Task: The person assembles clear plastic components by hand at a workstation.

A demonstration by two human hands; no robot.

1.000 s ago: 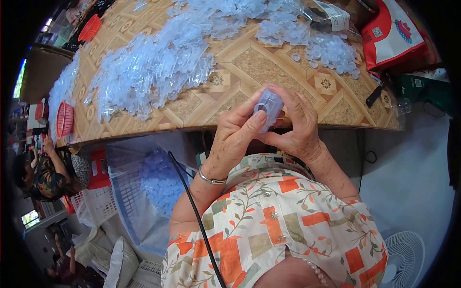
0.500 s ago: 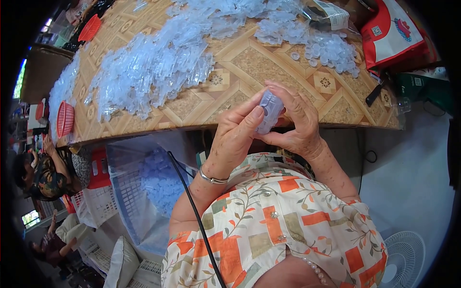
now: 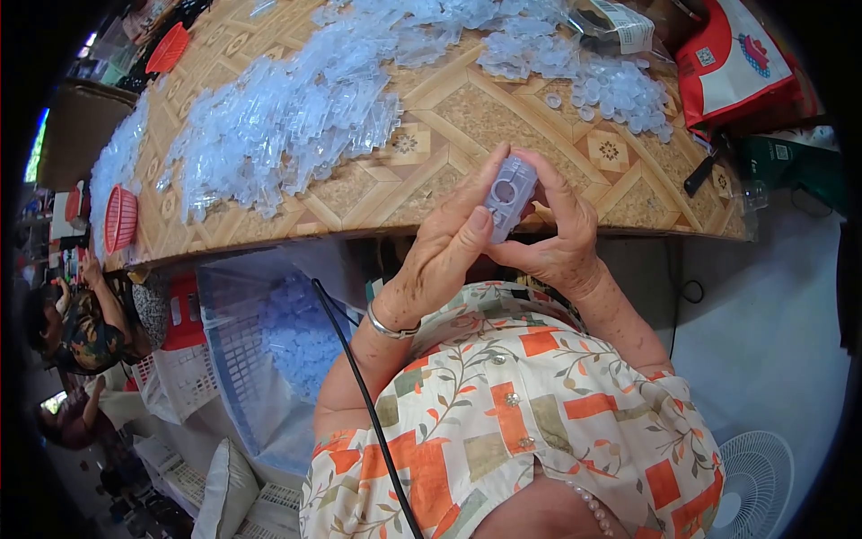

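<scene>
Just turned the translucent plastic block (image 3: 509, 199), exposing its round recess (image 3: 505, 192) squarely, with left hand (image 3: 446, 244) and right hand (image 3: 564, 235) fingers clamped on it.

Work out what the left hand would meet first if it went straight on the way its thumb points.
The left hand would first meet the bluish plastic piece, which its thumb tip seems to touch; beyond it, though depth is unclear, probably the right hand.

A translucent plastic block (image 3: 514, 203) shows a smooth, semi-gloss finish by the near edge of a wood-look counter (image 3: 503, 121); clear plastic pieces (image 3: 287, 135) gleam toward its left edge; a polished metal bracelet (image 3: 391, 327) meets matt cloth.
</scene>
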